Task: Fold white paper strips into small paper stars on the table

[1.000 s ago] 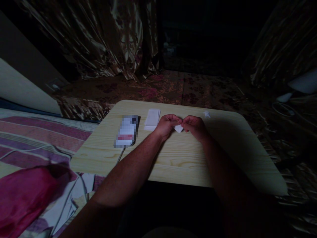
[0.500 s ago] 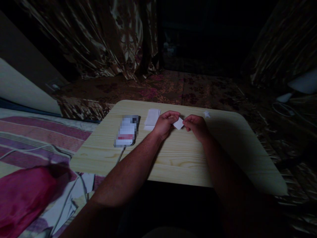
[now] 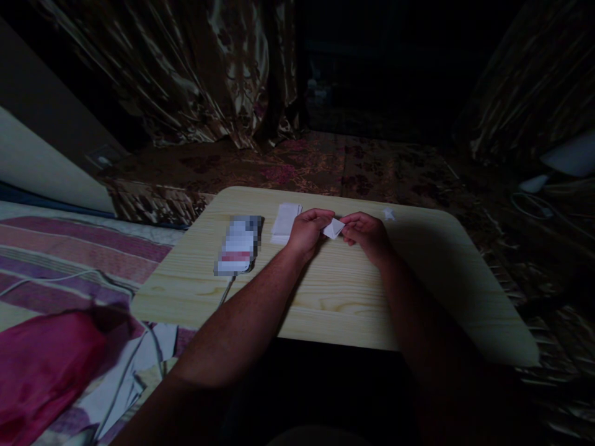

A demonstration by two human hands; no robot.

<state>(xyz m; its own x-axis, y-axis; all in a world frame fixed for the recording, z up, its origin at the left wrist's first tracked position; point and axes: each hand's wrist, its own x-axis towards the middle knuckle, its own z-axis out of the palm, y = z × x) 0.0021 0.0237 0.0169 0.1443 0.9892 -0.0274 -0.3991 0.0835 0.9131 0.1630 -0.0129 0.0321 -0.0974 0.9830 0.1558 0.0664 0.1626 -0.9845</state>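
Note:
A small folded piece of white paper (image 3: 333, 229) is held between my two hands, just above the table. My left hand (image 3: 307, 233) is closed on its left side, thumb on top. The fingers of my right hand (image 3: 366, 233) pinch its right corner. Left of my left hand lies a stack of white paper sheets (image 3: 285, 221). A small white folded paper figure (image 3: 388, 214) rests beyond my right hand.
The light wooden table (image 3: 334, 303) has rounded corners. On its left lies a phone (image 3: 237, 244), blurred by pixels, with a cable (image 3: 226, 291) running off the near edge. A bed (image 3: 79, 260) with a pink cloth (image 3: 46, 371) stands at the left; curtains (image 3: 242, 74) hang behind.
The folded paper has tilted and turned a little between my fingers, and a crease now shows along its right side. My right hand has shifted slightly, its fingers closer round the corner.

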